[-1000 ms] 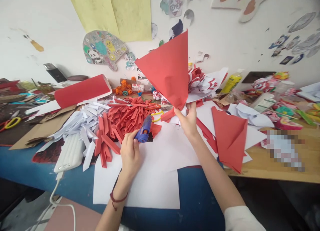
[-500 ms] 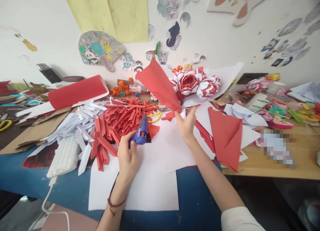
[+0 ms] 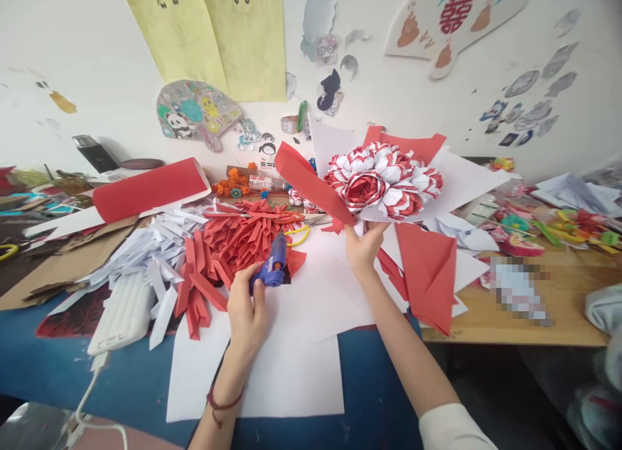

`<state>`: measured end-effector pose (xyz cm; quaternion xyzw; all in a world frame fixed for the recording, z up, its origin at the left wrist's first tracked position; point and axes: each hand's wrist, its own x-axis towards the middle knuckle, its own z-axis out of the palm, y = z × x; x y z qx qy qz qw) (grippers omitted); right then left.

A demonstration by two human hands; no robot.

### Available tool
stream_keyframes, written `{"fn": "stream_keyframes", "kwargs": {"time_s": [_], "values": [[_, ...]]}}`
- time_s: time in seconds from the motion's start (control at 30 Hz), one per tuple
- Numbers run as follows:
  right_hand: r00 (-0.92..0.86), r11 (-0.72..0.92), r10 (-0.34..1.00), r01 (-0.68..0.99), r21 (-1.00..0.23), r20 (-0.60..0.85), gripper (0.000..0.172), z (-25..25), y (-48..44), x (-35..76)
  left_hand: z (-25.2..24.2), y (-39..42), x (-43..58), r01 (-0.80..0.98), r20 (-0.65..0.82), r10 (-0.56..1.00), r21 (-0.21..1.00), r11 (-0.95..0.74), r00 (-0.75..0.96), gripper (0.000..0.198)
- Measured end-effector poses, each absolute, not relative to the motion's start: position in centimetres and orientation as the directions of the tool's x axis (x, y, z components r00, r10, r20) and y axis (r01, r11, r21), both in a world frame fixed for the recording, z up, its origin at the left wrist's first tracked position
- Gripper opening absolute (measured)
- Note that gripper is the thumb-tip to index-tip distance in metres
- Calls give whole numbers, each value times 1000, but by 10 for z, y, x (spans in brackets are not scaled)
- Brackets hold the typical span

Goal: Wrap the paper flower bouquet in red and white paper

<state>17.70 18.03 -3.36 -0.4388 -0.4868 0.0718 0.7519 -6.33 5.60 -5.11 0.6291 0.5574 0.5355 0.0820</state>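
In my left hand point(image 3: 249, 305) is a blue glue gun point(image 3: 275, 267), its dark nozzle tilted up and away from me. My right hand point(image 3: 363, 246) grips the narrow base of a paper flower bouquet point(image 3: 367, 194), raised above the table. Red-and-white paper blooms fill its top, with red and white wrapping sheets fanned around them. One red wrapping sheet point(image 3: 311, 181) sticks out to the left. Beneath both hands lie white paper sheets point(image 3: 291, 372). Next to the glue gun is a heap of folded red paper strips point(image 3: 238, 242).
White folded strips point(image 3: 165, 242) and a white power bank point(image 3: 121, 314) with a cable lie at left. Behind them rests a red paper roll point(image 3: 153, 187). A folded red sheet point(image 3: 427, 275) lies to the right, near cluttered craft pieces. Yellow-handled scissors point(image 3: 299, 235) sit mid-table.
The bouquet has turned in my right hand, so more blooms and wrapping sheets now face me. My left hand keeps the glue gun in nearly the same place. The view has tilted slightly upward.
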Motion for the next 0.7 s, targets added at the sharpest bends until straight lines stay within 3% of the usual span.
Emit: {"fn": "stream_keyframes", "kwargs": {"time_s": [0.23,0.37,0.53,0.7], "values": [[516,599,527,338,-726,675,80,-32,178,180,-52,56,-64,636,582,798,677,-370,-156,31],[501,587,528,369,-721,686,78,-34,178,182,-51,55,-63,745,668,742,524,-413,-59,30],[507,580,548,344,-739,666,70,-34,177,180,-56,52,-66,833,784,618,378,-403,-57,32],[494,577,556,349,-739,668,60,-34,177,179,-63,46,-71,907,782,611,163,-389,121,41]]}}
